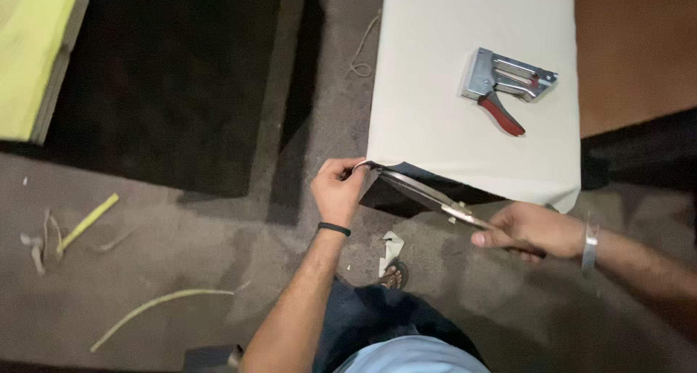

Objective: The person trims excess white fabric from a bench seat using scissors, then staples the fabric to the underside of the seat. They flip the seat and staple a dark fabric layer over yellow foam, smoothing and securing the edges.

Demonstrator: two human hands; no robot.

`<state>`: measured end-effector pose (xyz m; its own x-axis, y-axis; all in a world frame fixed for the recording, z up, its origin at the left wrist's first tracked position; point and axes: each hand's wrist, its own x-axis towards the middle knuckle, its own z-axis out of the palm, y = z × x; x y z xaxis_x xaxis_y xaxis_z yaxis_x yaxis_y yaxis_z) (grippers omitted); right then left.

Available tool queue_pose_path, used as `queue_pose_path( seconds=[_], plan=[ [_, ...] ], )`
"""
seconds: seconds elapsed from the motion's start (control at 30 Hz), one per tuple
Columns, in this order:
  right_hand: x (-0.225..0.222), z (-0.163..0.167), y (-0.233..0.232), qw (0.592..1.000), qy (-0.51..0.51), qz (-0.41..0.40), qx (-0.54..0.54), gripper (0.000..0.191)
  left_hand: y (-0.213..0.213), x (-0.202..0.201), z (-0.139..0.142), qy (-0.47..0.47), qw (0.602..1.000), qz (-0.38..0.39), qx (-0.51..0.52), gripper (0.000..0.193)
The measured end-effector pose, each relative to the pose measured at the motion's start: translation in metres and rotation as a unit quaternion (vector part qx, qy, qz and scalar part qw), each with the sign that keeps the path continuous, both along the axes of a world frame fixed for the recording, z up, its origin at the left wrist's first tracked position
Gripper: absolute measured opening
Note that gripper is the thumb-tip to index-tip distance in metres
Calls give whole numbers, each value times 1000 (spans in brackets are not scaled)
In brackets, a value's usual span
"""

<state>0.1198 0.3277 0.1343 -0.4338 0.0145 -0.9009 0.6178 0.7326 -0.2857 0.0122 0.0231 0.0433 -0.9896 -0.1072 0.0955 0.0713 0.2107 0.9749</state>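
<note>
Left fingers: the left hand [338,190] is pinched shut on the loose corner of the pale fabric [450,68], pulling it taut toward the person.
Right fingers: the right hand [532,230] is curled tight round the handles of the scissors [425,194]; the blades stand partly open, their tips just beside the left fingertips.
Fabric: it lies stretched over a padded panel straight ahead of both hands, its near edge hanging down between them over a dark underside. It looks thin, soft and floppy, likely to sag wherever it is not held, so the corner grip close to the blades seems the sound place to take it.
Scissors: long, metal and stiff, lying at a slant from the right hand up to the left.
Beyond the fingers: a metal staple gun [506,85] with a red handle rests on top of the fabric, well apart from both hands.
Below the hands: a pale offcut [390,248] lies on the grey floor [181,257] near a sandalled foot [394,275].
Far left: yellow strips [88,222] lie scattered on the floor, well clear of the left hand.
</note>
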Motion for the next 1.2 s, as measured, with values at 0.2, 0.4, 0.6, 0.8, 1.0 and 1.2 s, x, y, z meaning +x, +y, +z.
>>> queue_pose_path(
  seconds=[0.2, 0.4, 0.6, 0.8, 1.0, 1.2],
  plan=[
    [-30, 36, -34, 999, 32, 8, -4, 60, -23, 22, 1, 38, 999, 25, 31, 9],
    [-39, 82, -77, 994, 33, 75, 66, 63, -33, 37, 10, 18, 995, 74, 60, 6],
    [-45, 99, -83, 981, 50, 132, 137, 65, -37, 38, 1, 35, 997, 54, 43, 8],
    [-49, 102, -93, 963, 47, 194, 179, 67, -26, 40, -2, -36, 999, 30, 4, 44],
    [-51, 105, -107, 948, 62, 225, 219, 68, -20, 39, -10, -86, 981, 29, 170, 31],
    [-45, 88, -116, 936, 64, 236, 254, 67, -20, 37, -24, -112, 971, 5, 212, 30]
  ],
)
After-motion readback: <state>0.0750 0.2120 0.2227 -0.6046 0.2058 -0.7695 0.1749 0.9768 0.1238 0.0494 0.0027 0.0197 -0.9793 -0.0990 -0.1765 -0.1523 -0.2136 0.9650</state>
